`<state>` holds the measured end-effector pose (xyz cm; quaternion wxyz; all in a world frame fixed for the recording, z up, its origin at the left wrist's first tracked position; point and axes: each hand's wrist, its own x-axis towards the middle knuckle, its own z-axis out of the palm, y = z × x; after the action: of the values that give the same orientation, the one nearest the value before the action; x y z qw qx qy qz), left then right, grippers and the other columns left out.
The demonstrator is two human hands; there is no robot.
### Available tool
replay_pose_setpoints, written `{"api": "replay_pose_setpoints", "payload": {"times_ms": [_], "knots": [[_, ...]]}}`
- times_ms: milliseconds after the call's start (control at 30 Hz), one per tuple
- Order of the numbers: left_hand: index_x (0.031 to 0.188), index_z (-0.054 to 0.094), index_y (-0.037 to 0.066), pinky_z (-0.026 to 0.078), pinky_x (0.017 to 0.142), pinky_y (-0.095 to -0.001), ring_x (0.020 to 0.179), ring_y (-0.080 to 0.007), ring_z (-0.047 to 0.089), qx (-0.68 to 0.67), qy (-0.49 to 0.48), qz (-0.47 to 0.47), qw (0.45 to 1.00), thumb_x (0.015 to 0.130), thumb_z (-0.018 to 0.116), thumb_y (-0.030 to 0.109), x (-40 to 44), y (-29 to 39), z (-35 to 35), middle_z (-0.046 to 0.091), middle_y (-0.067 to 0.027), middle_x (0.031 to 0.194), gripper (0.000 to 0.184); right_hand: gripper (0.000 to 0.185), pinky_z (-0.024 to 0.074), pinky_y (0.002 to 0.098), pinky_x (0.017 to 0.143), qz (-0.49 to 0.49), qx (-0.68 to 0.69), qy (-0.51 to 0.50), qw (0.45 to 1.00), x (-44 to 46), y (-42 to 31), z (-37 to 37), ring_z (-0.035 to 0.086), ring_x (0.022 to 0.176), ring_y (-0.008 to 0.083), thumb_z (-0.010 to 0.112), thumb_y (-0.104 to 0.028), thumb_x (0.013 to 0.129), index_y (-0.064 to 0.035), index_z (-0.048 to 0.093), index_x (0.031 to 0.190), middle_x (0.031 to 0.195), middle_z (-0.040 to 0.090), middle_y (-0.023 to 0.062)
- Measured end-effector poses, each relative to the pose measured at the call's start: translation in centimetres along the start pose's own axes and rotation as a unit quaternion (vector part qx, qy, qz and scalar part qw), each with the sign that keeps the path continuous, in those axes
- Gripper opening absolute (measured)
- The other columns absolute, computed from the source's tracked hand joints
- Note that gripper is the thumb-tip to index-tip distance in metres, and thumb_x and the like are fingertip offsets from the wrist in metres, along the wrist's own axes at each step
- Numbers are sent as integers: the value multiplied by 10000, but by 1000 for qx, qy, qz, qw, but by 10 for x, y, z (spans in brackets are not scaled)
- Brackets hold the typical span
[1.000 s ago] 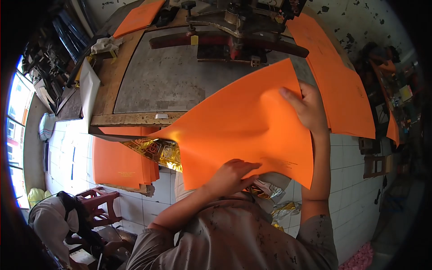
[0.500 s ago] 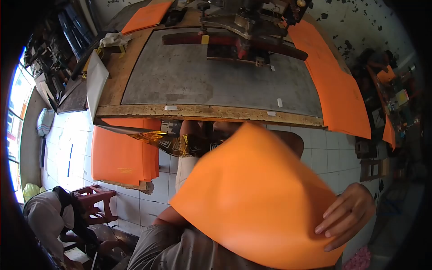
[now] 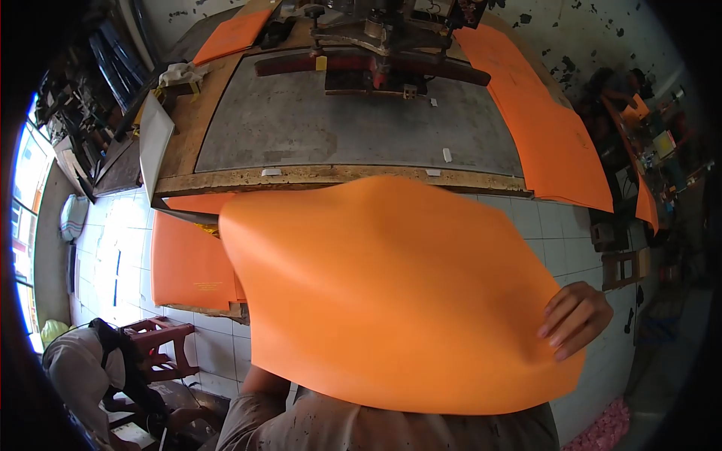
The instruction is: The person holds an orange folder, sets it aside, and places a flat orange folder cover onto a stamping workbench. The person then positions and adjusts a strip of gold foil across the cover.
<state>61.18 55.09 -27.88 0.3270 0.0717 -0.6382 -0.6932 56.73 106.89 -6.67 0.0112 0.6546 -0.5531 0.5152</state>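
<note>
A large orange sheet (image 3: 391,293), bowed and curved, spans the space in front of my body. At its right edge my right hand (image 3: 577,319) grips it, fingers lying over the near face. My left hand is hidden behind the sheet; only part of the left forearm (image 3: 267,382) shows below it. The sheet's upper edge overlaps the front wooden edge of the press table (image 3: 338,179). On that table lies a grey plate (image 3: 301,139), beneath a dark metal press (image 3: 383,45).
Orange sheets (image 3: 549,128) lie along the table's right side, with more (image 3: 233,36) at the back left. A stack of orange sheets (image 3: 192,263) stands below left. Another person (image 3: 83,368) is bent over near a red stool (image 3: 162,346). Small white pieces (image 3: 447,155) sit on the plate.
The orange sheet has spread out leftward and upward, now covering my legs and the view beneath the table. My right hand, still on its right edge, has shifted slightly left and up.
</note>
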Motion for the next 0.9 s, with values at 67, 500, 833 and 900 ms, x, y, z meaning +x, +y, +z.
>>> {"api": "replay_pose_setpoints", "payload": {"times_ms": [67, 500, 833, 900], "knots": [[1375, 549, 38, 465, 1070, -408, 1225, -298, 605, -12, 26, 40, 999, 1001, 616, 217, 5, -2, -42, 623, -154, 1331, 420, 29, 576, 303, 772, -25, 84, 67, 994, -16, 14, -6, 730, 946, 258, 755, -58, 899, -78, 771, 885, 1000, 700, 117], [1363, 557, -3, 480, 1016, -374, 1174, -232, 605, 66, -6, -33, 997, 1017, 603, 206, 11, -3, -120, 629, -134, 1304, 407, 437, 546, 332, 873, 342, -228, 438, 799, 30, 127, 3, 693, 950, 194, 659, -143, 991, 6, 523, 1379, 1090, 707, 131], [1247, 636, -72, 543, 764, -280, 903, -134, 691, 164, -21, -127, 978, 1019, 622, 235, 77, 74, -54, 734, -101, 1044, 382, 274, 523, 342, 713, 554, -343, 130, 748, 72, 256, -26, 672, 763, 183, 709, -208, 959, -10, 674, 1144, 940, 736, 103], [1251, 634, -78, 543, 799, -308, 939, -171, 693, 252, -19, -81, 964, 1006, 638, 271, 111, 79, -42, 731, -127, 1069, 427, 283, 522, 356, 746, 547, -309, 153, 763, 76, 293, -46, 676, 805, 197, 693, -226, 967, -5, 692, 1143, 962, 735, 115]]}}
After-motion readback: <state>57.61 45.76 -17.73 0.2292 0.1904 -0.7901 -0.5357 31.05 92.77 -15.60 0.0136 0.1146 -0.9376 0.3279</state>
